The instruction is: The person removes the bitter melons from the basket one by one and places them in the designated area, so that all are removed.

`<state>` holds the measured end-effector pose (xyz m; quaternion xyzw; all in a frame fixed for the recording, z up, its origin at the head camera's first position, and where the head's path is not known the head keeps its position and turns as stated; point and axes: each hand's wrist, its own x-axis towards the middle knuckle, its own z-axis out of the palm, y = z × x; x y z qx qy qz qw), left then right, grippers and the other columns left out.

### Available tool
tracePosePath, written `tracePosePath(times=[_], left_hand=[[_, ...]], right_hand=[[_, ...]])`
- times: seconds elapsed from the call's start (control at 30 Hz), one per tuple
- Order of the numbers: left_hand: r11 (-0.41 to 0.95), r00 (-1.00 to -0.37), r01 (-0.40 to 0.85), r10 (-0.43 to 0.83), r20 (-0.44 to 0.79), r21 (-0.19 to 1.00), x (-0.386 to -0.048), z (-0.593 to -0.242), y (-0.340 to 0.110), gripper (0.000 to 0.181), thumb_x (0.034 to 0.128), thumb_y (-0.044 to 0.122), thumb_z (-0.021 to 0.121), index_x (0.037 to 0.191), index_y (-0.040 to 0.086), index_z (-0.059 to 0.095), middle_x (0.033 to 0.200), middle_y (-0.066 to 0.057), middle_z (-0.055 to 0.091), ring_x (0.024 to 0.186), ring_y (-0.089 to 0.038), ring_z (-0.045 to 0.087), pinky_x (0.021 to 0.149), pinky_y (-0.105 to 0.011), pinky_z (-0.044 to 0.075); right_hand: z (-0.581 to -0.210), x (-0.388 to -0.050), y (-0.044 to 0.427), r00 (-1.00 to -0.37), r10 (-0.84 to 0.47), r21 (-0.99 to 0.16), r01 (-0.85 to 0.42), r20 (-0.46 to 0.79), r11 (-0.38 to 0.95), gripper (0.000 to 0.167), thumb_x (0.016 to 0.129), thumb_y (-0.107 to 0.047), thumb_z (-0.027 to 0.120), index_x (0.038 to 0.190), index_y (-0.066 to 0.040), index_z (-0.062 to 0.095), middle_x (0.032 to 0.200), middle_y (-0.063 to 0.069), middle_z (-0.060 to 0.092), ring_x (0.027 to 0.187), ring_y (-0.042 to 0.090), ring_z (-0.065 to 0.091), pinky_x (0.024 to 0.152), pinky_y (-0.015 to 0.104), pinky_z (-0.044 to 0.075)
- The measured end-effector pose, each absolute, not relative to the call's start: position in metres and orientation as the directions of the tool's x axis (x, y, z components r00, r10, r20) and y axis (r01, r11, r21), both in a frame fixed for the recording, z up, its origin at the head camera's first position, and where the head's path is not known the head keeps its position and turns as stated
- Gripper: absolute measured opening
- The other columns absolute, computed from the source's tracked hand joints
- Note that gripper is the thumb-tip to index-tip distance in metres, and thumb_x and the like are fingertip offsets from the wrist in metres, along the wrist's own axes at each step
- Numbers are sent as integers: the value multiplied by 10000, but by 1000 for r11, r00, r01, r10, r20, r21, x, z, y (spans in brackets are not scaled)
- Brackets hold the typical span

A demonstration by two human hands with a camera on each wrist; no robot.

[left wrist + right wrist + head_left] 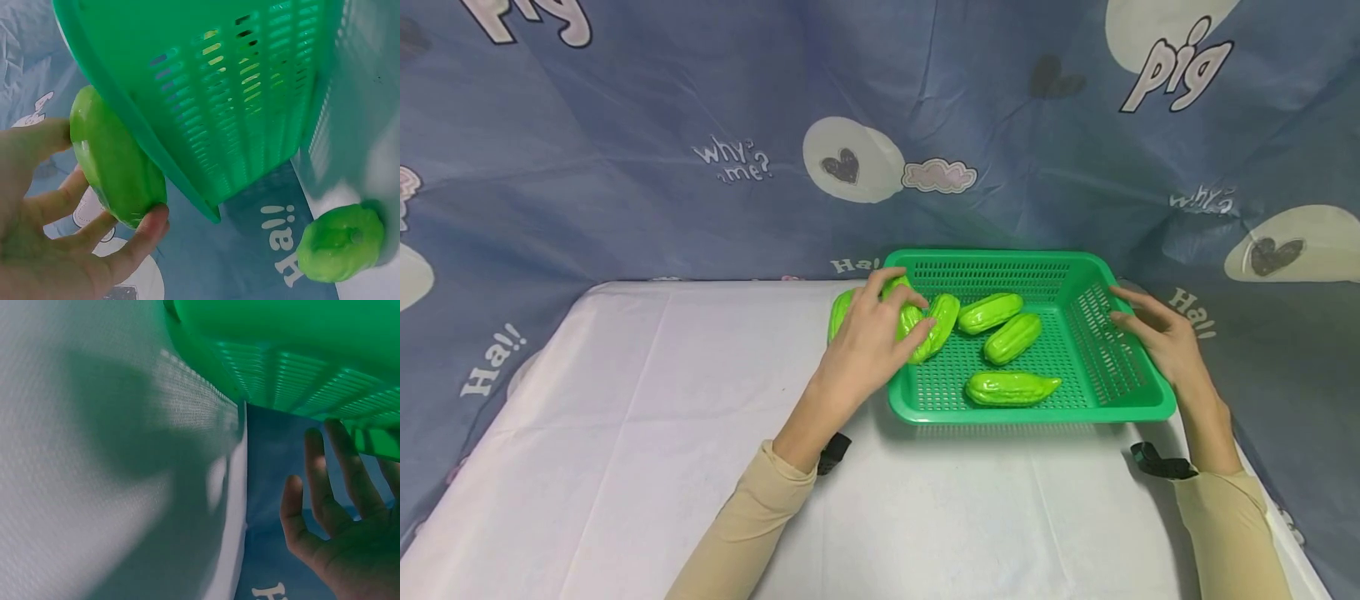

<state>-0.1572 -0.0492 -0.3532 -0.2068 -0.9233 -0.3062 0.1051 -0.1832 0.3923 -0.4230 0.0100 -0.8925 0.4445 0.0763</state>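
A green bitter melon (119,156) is held between the thumb and fingers of my left hand (868,337), just at the basket's left rim. Several other bitter melons lie inside the green plastic basket (1037,414), one (1011,388) near its front wall. One more bitter melon (340,242) sits on the table outside the basket, partly behind my left hand in the head view. My right hand (1172,342) grips the basket's right rim, with digits reaching over it. In the right wrist view, other fingers (319,469) extend below the rim on the outer side.
A white cloth covers the table (685,467). Behind it hangs a blue printed curtain (700,200), close to the basket's back wall. The basket stands toward the table's right edge. A black strap (1161,462) is on my right wrist.
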Motion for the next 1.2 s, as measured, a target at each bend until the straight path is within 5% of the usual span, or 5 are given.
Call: tracePosePath(times=[0.37, 0.57, 0.77, 1.0, 1.2], left_hand=[[691, -909, 384, 165, 384, 612, -156, -344, -54, 492, 890, 141, 791, 1376, 128, 718, 1638, -154, 441, 1353, -442, 561, 1227, -594, 444], [729, -920, 341, 130, 370, 594, -161, -346, -66, 466, 915, 84, 764, 1378, 120, 726, 1609, -150, 485, 1285, -436, 563, 1029, -521, 549], [752, -938, 279, 81, 336, 597, -169, -350, -85, 439, 957, 94, 703, 1395, 69, 702, 1618, -205, 474, 1404, -483, 524, 1171, -594, 485], [802, -952, 197, 20, 305, 564, -180, -362, -107, 413, 974, 93, 693, 1382, 28, 698, 1599, -262, 481, 1331, -495, 545, 1032, -570, 568], [817, -973, 133, 1, 231, 561, -188, -372, -124, 451, 965, 66, 700, 1413, 16, 684, 1578, -278, 519, 1422, -540, 522, 1133, -601, 528]], right_hand=[[-422, -184, 391, -986, 70, -787, -77, 151, 613, 502, 1089, -326, 653, 1574, -227, 573, 1090, -410, 642, 948, -136, 638, 816, 66, 495], [-422, -183, 391, -986, 67, -788, -79, 151, 611, 501, 1091, -322, 649, 1576, -222, 571, 1076, -412, 645, 948, -133, 635, 822, 64, 490], [-422, -184, 392, -987, 53, -795, -90, 152, 600, 500, 1097, -295, 640, 1582, -207, 562, 1095, -414, 648, 961, -146, 637, 829, 52, 489], [-422, -184, 393, -989, 64, -795, -70, 135, 602, 503, 1097, -314, 637, 1586, -225, 558, 1065, -424, 649, 948, -145, 638, 824, 56, 489], [-421, -183, 391, -989, 62, -796, -68, 131, 602, 505, 1095, -331, 639, 1584, -237, 560, 1101, -413, 642, 954, -138, 638, 824, 59, 493]])
